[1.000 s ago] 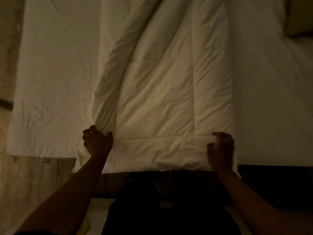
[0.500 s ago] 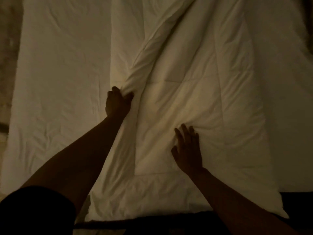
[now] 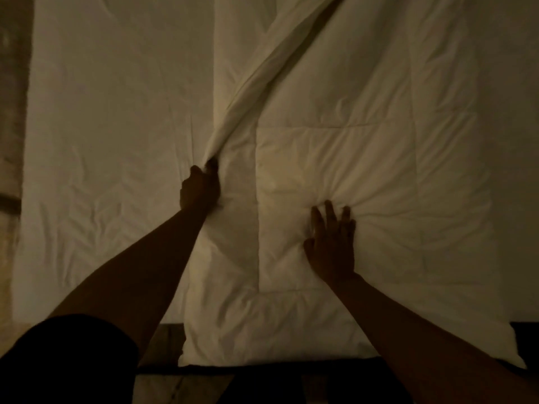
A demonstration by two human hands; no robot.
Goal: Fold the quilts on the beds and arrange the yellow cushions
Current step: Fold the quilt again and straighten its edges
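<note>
The left hand [image 3: 199, 188] had moved up from the hem, fingers now pinching a raised fold of the quilt [image 3: 335, 158] on the bed [image 3: 102, 141]; the right hand [image 3: 331, 240], fingers spread, pressed it flat, so folding had begun.

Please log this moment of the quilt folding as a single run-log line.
step: folding quilt | left hand: grips bunched fold | right hand: fingers spread, pressing quilt flat | cushions: not in view
</note>
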